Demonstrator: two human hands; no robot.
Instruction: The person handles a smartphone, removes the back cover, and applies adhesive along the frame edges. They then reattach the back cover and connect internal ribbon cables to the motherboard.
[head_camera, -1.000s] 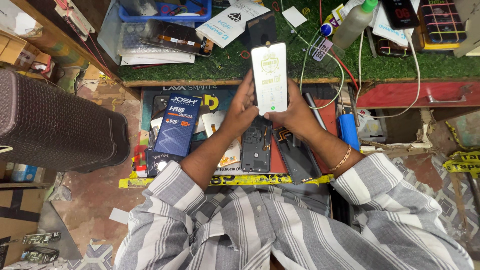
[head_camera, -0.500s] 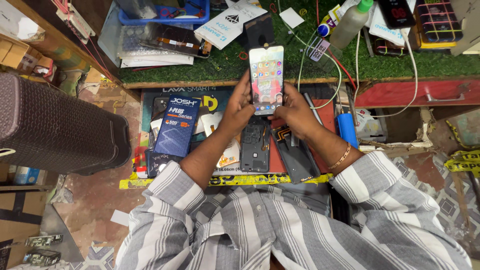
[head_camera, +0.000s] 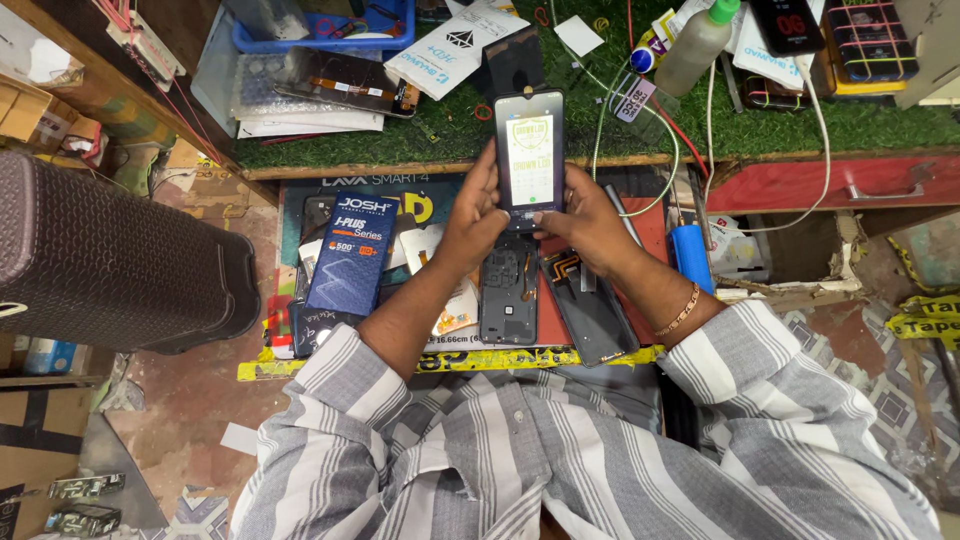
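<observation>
Holding a lit phone (head_camera: 530, 160) upright between both hands, the person sits over a cluttered repair desk (head_camera: 400, 140) covered in green turf. Only the head view is there to go by. The left hand (head_camera: 478, 205) is curled around the phone's left edge at about 9 o'clock of it, the right hand (head_camera: 585, 215) closed on its lower right corner at about 5 o'clock, thumb near the bottom of the screen. The phone sits dead centre, raised above the lower tray.

To my eye it is light and stiff, with slick glass that would crack if dropped; the side edges look the safest place to grip, keeping fingers off the screen.

Directly below, at 6 o'clock, lies an opened phone body (head_camera: 508, 300) with its insides showing, and just beside it at 5 o'clock a dark back cover (head_camera: 592, 315). At 8 o'clock a blue box (head_camera: 352, 255) rests on other packaging. A blue cylinder (head_camera: 690, 258) stands at 3 o'clock. White cables (head_camera: 815, 120) trail across the turf at 2 o'clock, close enough to snag a wrist. A green-capped bottle (head_camera: 700, 40) lies at 1 o'clock, and a blue tray (head_camera: 320, 38) at 11 o'clock. Far left, a dark textured stool (head_camera: 110, 260) crowds the floor
</observation>
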